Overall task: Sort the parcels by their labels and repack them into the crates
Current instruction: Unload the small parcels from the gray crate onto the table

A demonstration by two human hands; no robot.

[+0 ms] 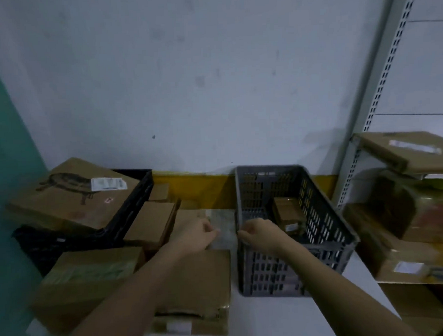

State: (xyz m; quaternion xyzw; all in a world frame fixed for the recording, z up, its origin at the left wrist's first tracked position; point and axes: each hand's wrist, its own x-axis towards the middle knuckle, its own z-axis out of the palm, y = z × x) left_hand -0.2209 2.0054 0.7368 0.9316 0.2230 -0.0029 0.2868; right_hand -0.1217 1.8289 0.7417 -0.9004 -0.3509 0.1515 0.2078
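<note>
A grey slatted crate [327,242] stands right of centre with a small taped brown parcel [288,213] inside. A black crate [130,197] at the left carries a large flat brown box [72,197] with a white label across its rim. Between the crates lies a flat parcel with a pale label [224,223]. My left hand [195,235] rests on that parcel with its fingertips at the label's left edge. My right hand [259,233] hovers at the grey crate's near-left wall, fingers curled; whether it pinches the parcel's edge is unclear.
Several brown boxes [151,221] lie between and in front of the crates, one large one [202,278] under my left forearm. Metal shelving [388,59] at the right holds more labelled cartons [405,149]. A white wall is close behind.
</note>
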